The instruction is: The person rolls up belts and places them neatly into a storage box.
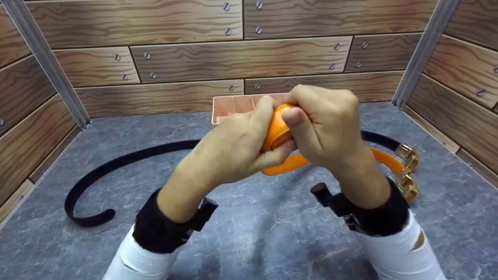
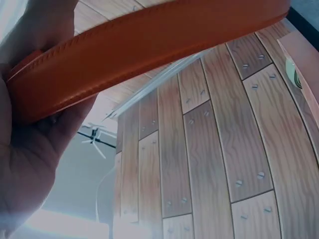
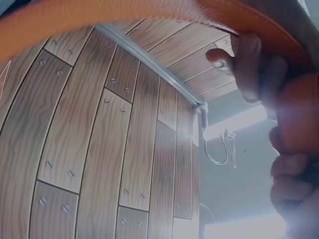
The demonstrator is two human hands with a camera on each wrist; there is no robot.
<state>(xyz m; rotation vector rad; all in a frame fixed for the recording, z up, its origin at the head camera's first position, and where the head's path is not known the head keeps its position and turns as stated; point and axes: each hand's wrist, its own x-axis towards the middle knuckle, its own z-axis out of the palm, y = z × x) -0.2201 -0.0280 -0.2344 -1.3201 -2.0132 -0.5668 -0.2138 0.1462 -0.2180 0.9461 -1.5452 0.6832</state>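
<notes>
An orange leather belt [image 1: 288,165] with stitched edges has one end bent or rolled up between my two hands, above the table. My left hand [image 1: 237,146] grips the bent part from the left, thumb underneath. From the other side my right hand [image 1: 328,120] holds it, thumb pressed on its face. The rest of the orange belt runs behind the right wrist to a gold buckle [image 1: 408,183]. In the left wrist view the orange strap [image 2: 149,45] stretches away from the palm. How many turns the roll has, I cannot tell.
A black belt [image 1: 87,221] curves across the grey marbled table [image 1: 249,233], its gold buckle [image 1: 405,151] at the right beside the other. Behind the hands stands a pink compartment tray [image 1: 223,105], partly hidden. Wood-patterned walls [image 1: 186,25] enclose the back and sides.
</notes>
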